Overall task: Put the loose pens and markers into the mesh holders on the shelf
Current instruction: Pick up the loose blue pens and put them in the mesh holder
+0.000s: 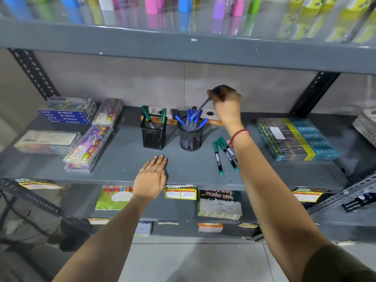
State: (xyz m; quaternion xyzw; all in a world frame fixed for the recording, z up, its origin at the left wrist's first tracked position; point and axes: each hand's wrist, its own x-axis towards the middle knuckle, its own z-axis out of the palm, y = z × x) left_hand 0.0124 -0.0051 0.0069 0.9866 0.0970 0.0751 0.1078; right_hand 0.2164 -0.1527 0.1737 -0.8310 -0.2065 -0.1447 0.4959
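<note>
- Gripping a blue pen [204,105] by its top end, the right hand [225,98] is raised above the round holder [190,137], fingers curled shut around the slim barrel; the pen slants down-left toward the holder's mouth.
- Round holder: black wire mesh, cylindrical, packed with blue-capped pens with clear barrels.
- Square holder [153,134], just left of the round one: black mesh, boxy, with green markers [147,115] leaning inside.
- Loose markers [224,154]: three, green-capped with dark barrels, lying on the shelf [114,159] right of the round holder, partly under the right wrist.
- Left hand [151,178]: flat, palm down on the smooth grey metal shelf near its front edge, fingers straight and close together, holding nothing.
</note>
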